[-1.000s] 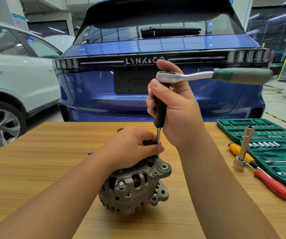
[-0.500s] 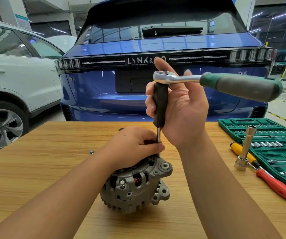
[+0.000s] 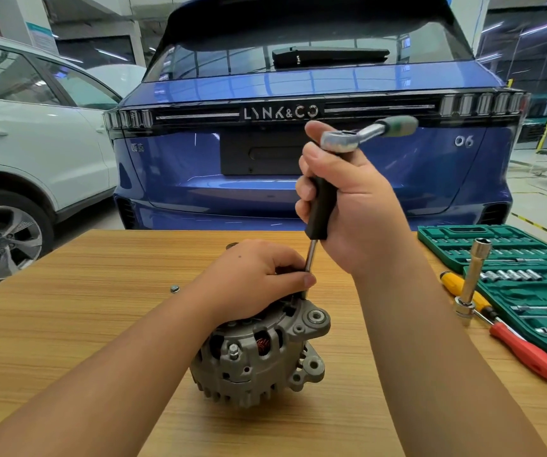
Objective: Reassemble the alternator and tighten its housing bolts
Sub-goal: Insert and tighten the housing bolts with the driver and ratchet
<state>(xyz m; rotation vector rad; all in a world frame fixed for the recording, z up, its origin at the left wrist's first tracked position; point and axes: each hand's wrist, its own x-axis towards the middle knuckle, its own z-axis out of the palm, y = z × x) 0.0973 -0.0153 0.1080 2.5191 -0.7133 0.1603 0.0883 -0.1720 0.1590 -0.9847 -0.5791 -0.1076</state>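
L hand (image 3: 258, 278): clamps alternator (image 3: 258, 354), steadies shaft at bolt.
R hand (image 3: 351, 206): fist round ratchet (image 3: 341, 140) extension, keeps it vertical.

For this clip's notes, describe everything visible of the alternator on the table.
The alternator is a grey cast-metal unit, ribbed and slotted, resting on the wooden table near its middle. Copper windings show through its vents, a small stud sticks out of its near face, and mounting ears with round holes project to its right. The left hand lies over its top, steadying it. A long driver shaft, held upright by the right hand, comes down to its upper edge beside the ears.
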